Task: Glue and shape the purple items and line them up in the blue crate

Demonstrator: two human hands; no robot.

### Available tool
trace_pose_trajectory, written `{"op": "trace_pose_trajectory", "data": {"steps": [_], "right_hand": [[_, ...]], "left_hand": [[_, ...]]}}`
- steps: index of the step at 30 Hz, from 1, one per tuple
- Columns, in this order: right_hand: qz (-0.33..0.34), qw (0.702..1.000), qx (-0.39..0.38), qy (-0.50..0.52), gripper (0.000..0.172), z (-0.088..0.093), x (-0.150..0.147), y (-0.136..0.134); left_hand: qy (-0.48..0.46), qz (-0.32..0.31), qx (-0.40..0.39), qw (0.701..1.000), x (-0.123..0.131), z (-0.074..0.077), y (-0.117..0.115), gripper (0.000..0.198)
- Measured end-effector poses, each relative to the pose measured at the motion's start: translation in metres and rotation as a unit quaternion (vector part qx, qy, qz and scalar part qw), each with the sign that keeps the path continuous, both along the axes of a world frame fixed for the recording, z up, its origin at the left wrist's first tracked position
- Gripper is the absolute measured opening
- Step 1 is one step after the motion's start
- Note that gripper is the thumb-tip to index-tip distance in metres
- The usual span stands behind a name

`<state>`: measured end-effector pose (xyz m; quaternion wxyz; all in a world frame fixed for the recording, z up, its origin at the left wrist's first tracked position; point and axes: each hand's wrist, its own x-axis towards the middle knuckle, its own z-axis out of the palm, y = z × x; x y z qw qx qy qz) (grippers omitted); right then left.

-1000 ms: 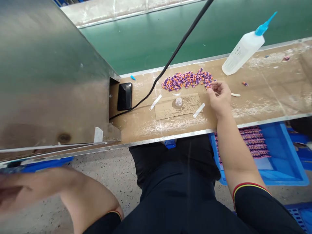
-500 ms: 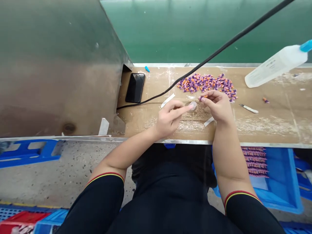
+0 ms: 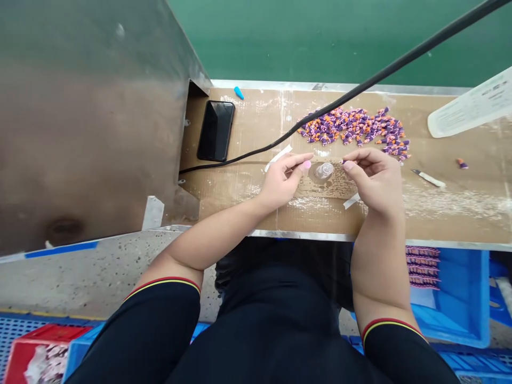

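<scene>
My left hand (image 3: 282,181) rests over the cardboard mat (image 3: 326,186), fingers extended, holding nothing visible, with a pink patch on one fingertip. A small clear plastic vial (image 3: 324,170) stands on the mat between my hands, touched by neither. My right hand (image 3: 374,178) pinches a tiny purple-and-orange piece (image 3: 342,161) between thumb and forefinger. Just beyond it lies a loose pile of similar purple-and-orange pieces (image 3: 354,127), not touching either hand.
A black cable (image 3: 360,96) crosses above the bench. A phone (image 3: 216,130) lies beside a steel panel (image 3: 88,117) on the left. A craft knife (image 3: 430,178) and squeeze bottle (image 3: 472,104) are on the right. A blue crate (image 3: 448,298) sits below the bench.
My left hand has come from off the bench, at lower left, to over the mat. My right hand has moved from the pile to beside the vial, now pinching a piece. The view has turned.
</scene>
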<state>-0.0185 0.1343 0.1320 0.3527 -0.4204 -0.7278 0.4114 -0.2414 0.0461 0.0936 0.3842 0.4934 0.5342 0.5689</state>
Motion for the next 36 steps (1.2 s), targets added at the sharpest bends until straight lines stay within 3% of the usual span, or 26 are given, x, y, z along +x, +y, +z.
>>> {"op": "trace_pose_trajectory", "data": {"steps": [8,12,17,28,32,36], "right_hand": [[-0.017,0.992,0.098,-0.080,0.012,0.004,-0.004,-0.011],[0.014,0.976,0.185,-0.116,0.017,0.004,-0.004,-0.010],[0.056,0.960,0.234,-0.141,0.016,-0.003,-0.004,-0.008],[0.053,0.935,0.308,-0.165,0.015,-0.012,-0.009,-0.008],[0.049,0.941,0.311,-0.127,0.014,-0.010,-0.009,-0.009],[-0.007,0.956,0.277,-0.094,0.015,-0.006,-0.012,-0.016]], "left_hand": [[0.001,-0.002,0.012,1.000,-0.001,0.008,-0.003,0.028],[0.000,0.006,0.025,1.000,0.000,0.011,-0.004,0.027],[-0.027,0.017,0.026,0.999,0.000,0.008,0.000,0.031],[-0.072,-0.007,0.021,0.997,0.005,0.009,0.001,0.028],[-0.108,-0.017,0.000,0.994,0.004,0.010,0.001,0.030],[-0.140,-0.023,-0.020,0.990,0.005,0.014,0.001,0.032]]}}
